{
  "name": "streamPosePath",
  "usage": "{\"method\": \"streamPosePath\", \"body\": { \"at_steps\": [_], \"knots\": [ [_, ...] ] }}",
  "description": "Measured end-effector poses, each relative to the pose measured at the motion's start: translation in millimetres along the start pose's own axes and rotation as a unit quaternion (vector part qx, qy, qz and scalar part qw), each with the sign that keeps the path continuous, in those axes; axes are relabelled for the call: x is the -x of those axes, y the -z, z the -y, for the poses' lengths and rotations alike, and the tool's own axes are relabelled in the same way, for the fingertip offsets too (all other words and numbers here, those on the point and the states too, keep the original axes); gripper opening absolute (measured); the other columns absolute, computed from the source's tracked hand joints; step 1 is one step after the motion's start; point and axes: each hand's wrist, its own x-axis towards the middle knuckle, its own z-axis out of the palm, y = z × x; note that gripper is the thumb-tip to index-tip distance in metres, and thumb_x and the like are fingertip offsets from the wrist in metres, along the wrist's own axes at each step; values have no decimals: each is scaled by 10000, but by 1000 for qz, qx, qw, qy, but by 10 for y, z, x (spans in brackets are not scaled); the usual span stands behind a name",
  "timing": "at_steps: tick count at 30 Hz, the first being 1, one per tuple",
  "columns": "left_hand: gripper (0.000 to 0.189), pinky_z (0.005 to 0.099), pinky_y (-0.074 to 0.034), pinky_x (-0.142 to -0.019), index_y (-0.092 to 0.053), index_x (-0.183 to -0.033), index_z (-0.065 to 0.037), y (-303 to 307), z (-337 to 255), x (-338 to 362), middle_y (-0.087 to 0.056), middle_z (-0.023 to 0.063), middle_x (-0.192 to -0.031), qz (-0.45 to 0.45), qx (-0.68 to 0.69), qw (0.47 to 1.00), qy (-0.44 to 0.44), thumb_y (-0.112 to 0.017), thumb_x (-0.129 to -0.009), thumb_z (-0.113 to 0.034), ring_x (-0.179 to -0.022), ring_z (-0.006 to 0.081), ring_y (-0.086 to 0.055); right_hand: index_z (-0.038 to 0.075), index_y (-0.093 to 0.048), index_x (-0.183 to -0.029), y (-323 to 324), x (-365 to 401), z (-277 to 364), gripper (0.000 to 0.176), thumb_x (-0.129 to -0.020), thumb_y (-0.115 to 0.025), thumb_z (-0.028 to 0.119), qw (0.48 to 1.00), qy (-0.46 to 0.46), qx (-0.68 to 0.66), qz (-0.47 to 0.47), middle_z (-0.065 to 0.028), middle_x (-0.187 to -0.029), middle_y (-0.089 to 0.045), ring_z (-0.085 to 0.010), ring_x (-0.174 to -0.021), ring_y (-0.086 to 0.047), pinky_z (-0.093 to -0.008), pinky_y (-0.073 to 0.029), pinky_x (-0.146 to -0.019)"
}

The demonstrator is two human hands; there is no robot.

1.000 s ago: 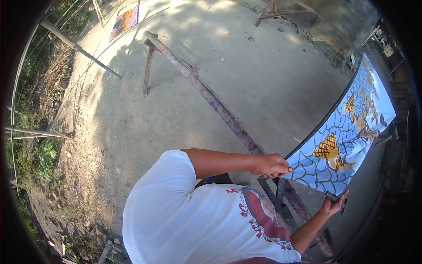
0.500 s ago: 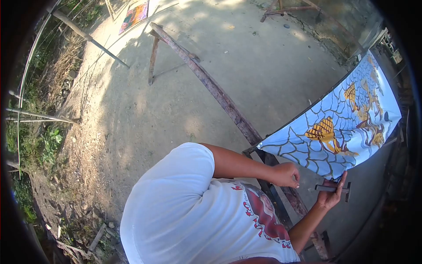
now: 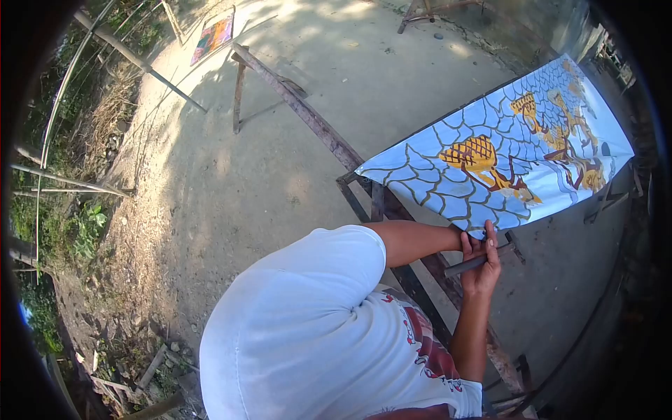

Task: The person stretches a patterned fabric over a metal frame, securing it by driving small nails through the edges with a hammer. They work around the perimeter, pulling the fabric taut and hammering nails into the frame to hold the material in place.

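My right hand (image 3: 481, 269) is closed around a hammer (image 3: 465, 266), its index finger stretched up against the near edge of a painted cloth (image 3: 420, 175). The hammer's head is beyond the fingers, to the right. My left hand (image 3: 465, 239) is at the same edge, touching or very close to my right hand; its fingers are mostly hidden. The cloth is white-blue with a dark net of lines and orange-brown figures carrying baskets. It is spread over a dark frame on wooden supports.
A long wooden beam (image 3: 301, 108) on legs runs diagonally over the dirt ground. Another colourful painted piece (image 3: 213, 36) lies at the far left. Bamboo poles (image 3: 140, 63) and plants (image 3: 87, 224) border the left side. More wooden legs (image 3: 406, 17) stand at the back.
My left hand has moved from in front of my body to the cloth's edge, meeting my right hand. The view has shifted, so the cloth appears further left and more fully.
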Motion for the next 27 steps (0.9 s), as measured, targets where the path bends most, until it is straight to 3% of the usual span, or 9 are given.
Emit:
{"method": "streamPosePath", "body": {
  "at_steps": [7,9,10,12,15,17,21,23,27],
  "knots": [
    [399,356,-534,-725,-663,-1066,-19,-116,-432,-23,-712,94,-933,105,69,985,122,-527,-972,-381,-822,234,-667,-7,-452,-1429,-13,248,440,440,-1013,-513,120,992,-11,92,-81,-134,-1123,-663,-213,-909,-685,-385,-602,-869],
    [453,380,-519,-629,-644,-1052,52,-99,-1133,-15,-676,147,-763,-36,-63,960,269,-612,-936,-385,-682,227,-646,-3,-471,-1406,429,368,735,411,-1015,-511,116,976,42,191,-91,-114,-1097,-664,-190,-844,-688,-335,-616,-750],
    [355,329,-387,-481,-587,-785,-35,-157,-1277,-26,-493,43,-563,-89,39,956,277,-663,-918,-355,-496,134,-457,-3,-471,-1406,672,426,832,411,-1015,-511,116,975,43,197,-95,-114,-1097,-664,-190,-844,-688,-335,-616,-750],
    [372,327,-345,-445,-571,-786,-34,-137,-1782,-98,-477,39,-558,-60,177,927,325,-643,-936,-366,-473,128,-434,44,-478,-1404,1138,426,828,395,-1027,-482,160,952,82,237,-177,-73,-1085,-667,-125,-799,-661,-274,-577,-649],
    [410,303,-248,-369,-535,-786,-19,-321,-1951,-209,-424,25,-543,-16,386,852,353,-614,-964,-380,-409,110,-375,30,-520,-1356,1378,154,505,356,-1025,-498,159,961,-5,86,-264,-105,-1075,-656,-214,-946,-667,-373,-568,-808],
    [403,291,-246,-372,-532,-795,-3,-424,-2091,-190,-407,12,-536,-24,386,853,351,-603,-973,-357,-407,101,-351,19,-548,-1320,1489,95,323,335,-1029,-503,179,989,-41,-93,-105,-114,-1125,-654,-250,-1042,-645,-421,-538,-896],
    [395,299,-243,-390,-529,-861,23,-321,-2204,-78,-426,25,-559,-35,294,884,362,-568,-993,-348,-424,106,-318,13,-552,-1322,1664,-158,316,341,-1030,-510,185,982,49,-45,-177,-122,-1161,-652,-263,-1076,-636,-436,-531,-917],
    [381,321,-243,-409,-537,-874,16,-284,-2122,-54,-410,21,-561,36,379,847,371,-564,-993,-345,-432,117,-320,10,-554,-1323,1796,-229,586,345,-1031,-513,189,973,95,1,-209,-125,-1180,-651,-269,-1093,-632,-443,-528,-928],
    [360,334,-243,-427,-546,-847,-5,-100,-2370,-35,-381,6,-562,32,399,834,379,-560,-996,-332,-439,119,-308,6,-557,-1324,2021,-363,1111,350,-1032,-517,194,964,140,49,-221,-131,-1207,-649,-278,-1118,-625,-454,-524,-944]
  ]
}}
